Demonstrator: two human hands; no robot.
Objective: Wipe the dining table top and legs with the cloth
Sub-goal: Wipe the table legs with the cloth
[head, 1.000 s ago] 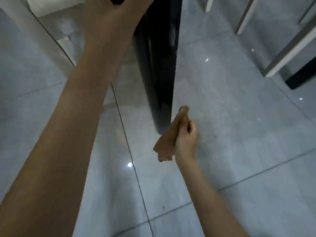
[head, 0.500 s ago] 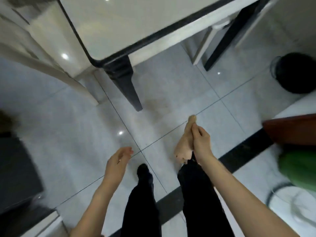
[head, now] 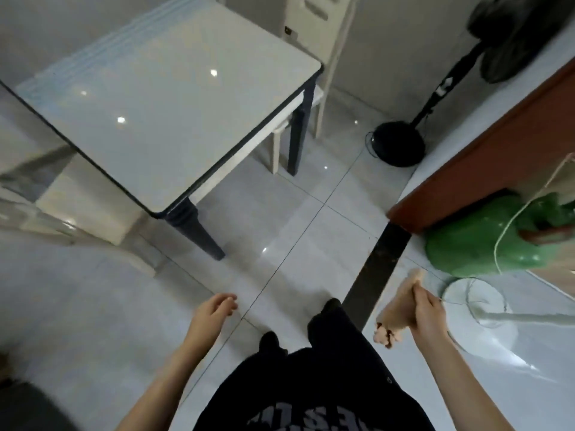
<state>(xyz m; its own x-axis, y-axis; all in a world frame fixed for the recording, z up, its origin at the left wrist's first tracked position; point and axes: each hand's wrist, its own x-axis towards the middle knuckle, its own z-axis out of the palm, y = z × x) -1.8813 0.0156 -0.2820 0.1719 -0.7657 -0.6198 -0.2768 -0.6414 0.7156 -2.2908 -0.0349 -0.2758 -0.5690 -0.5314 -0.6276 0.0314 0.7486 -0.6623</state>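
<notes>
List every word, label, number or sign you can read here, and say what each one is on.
Nothing reads for certain.
On the black shirt: white block letters, upside down and cut off by the frame edge; unreadable.
On the fan pole: a white marking, too blurred to read.
On the chair back: a small dark tag, too small to read.
On the table top and the cloth: no text.

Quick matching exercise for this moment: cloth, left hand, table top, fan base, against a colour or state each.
1 cloth; 2 left hand; 3 table top; 4 fan base.
a black, on the floor; b glossy white, dark edge; c empty, fingers relaxed; d tan, gripped by the right hand.
Pairs: 1-d; 2-c; 3-b; 4-a.
</notes>
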